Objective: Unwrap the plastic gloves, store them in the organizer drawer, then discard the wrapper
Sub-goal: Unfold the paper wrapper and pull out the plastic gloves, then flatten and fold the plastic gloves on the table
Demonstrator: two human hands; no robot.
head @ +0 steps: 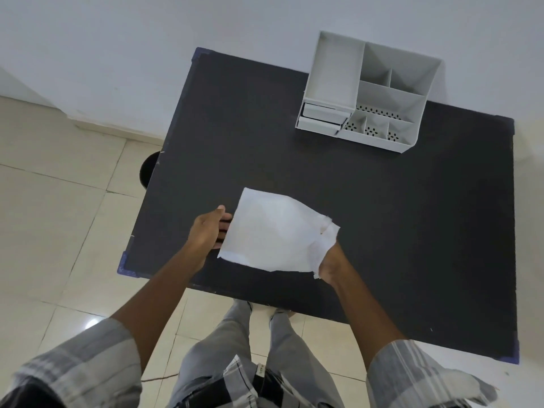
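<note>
A flat white wrapper (270,234) is held just above the near part of the black table (382,225). My left hand (207,231) grips its left edge, fingers tucked behind it. My right hand (331,262) pinches the torn, crumpled right end of the wrapper. I cannot see the gloves themselves. The white organizer (368,89) stands at the far right of the table, with two small drawers (321,117) at its front left; the drawers look pushed in.
A dark round bin (148,169) stands on the tiled floor beside the table's left edge. A white wall runs behind the table. My legs are close to the table's near edge.
</note>
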